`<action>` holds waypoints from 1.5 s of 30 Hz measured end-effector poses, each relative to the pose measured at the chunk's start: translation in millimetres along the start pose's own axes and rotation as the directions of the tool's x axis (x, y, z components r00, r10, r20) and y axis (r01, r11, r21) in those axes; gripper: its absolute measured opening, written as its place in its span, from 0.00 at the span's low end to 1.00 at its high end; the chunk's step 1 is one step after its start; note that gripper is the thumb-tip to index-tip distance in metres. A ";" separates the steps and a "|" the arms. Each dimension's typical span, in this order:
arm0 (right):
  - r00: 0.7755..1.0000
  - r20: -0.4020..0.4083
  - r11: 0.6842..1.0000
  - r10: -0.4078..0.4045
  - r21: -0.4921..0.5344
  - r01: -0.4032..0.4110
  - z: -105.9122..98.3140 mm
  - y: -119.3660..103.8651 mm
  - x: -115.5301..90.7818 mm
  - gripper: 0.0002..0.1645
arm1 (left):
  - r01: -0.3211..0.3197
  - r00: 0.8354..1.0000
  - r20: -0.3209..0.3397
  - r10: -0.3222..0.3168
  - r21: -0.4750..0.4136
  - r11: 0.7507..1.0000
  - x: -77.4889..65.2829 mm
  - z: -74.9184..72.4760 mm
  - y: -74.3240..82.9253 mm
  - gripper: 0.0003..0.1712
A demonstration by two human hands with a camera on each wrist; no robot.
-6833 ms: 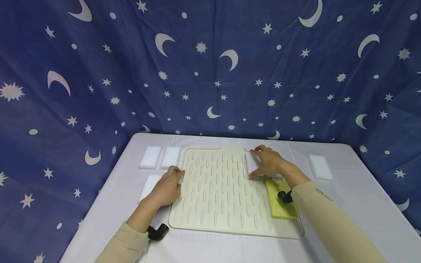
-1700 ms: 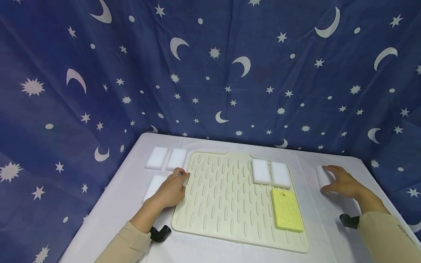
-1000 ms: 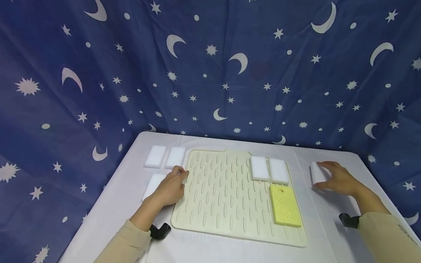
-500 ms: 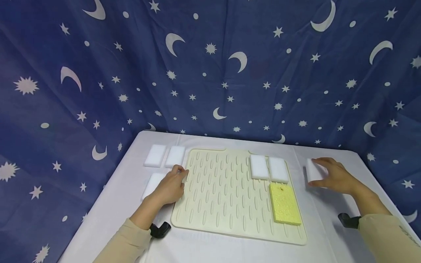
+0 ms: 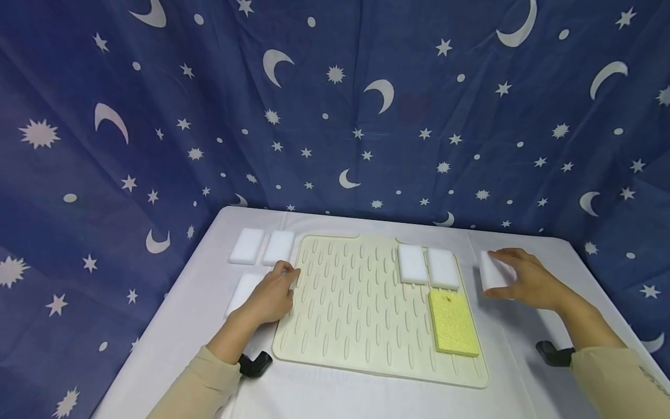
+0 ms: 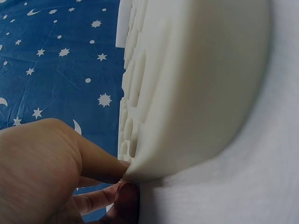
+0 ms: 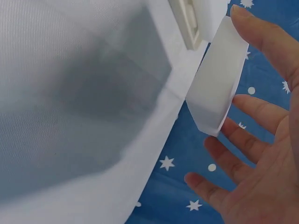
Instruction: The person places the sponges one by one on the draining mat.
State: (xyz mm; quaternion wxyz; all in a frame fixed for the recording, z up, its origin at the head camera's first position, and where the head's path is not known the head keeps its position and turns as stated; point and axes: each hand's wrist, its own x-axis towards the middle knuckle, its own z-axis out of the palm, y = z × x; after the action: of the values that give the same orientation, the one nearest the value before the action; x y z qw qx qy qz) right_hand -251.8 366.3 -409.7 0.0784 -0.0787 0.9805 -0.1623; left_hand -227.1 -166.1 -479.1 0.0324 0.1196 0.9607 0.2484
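In the head view my right hand [image 5: 528, 279] grips a white sponge [image 5: 494, 272] by its ends, just right of the mat. The right wrist view shows this white sponge block [image 7: 217, 77] between the thumb and the fingers, its shadow spread on the tablecloth. My left hand [image 5: 269, 297] pinches the left edge of the cream ribbed mat [image 5: 345, 308]; in the left wrist view thumb and fingertips meet at the mat's rim [image 6: 154, 158]. Two white sponges [image 5: 412, 265] lie side by side at the mat's back right corner, with a yellow sponge [image 5: 453, 323] in front of them.
Left of the mat lie three more white sponges, two at the back [image 5: 247, 247] and one nearer [image 5: 243, 293], partly behind the left hand. A white cloth [image 5: 398, 401] covers the table. A dark blue curtain [image 5: 335, 116] with moons and stars hangs close behind it.
Earlier my right hand was over a white sponge at the mat's back right. It then took hold of another at the far right and has brought it left. The left hand stays at the mat's edge.
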 end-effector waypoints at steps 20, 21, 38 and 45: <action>0.996 -0.018 0.996 -0.085 0.016 0.085 4.6 -30.8 -10.8 0.67 | 0.011 1.000 0.007 -0.011 0.007 1.000 1.0 -2.8 0.3 0.32; 0.996 -0.019 0.996 -0.088 0.016 0.088 4.6 -31.9 -11.1 0.67 | 0.011 1.000 0.009 -0.011 0.007 1.000 1.1 -2.8 0.3 0.32; 0.988 -0.052 0.988 -0.148 0.031 0.149 15.5 -51.2 -20.5 0.65 | 0.003 1.000 0.020 -0.003 0.005 1.000 1.9 -2.8 -1.5 0.31; 0.986 -0.058 0.987 -0.154 0.031 0.156 21.4 -54.6 -22.5 0.65 | 0.001 1.000 0.022 -0.001 0.005 1.000 1.6 -1.9 -1.5 0.31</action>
State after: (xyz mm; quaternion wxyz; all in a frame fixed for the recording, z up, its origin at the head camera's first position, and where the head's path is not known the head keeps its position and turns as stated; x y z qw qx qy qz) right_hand -219.0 312.7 -408.8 0.0397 -0.1490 0.9701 -0.1876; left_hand -229.2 -167.9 -478.2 0.0430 0.1217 0.9609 0.2448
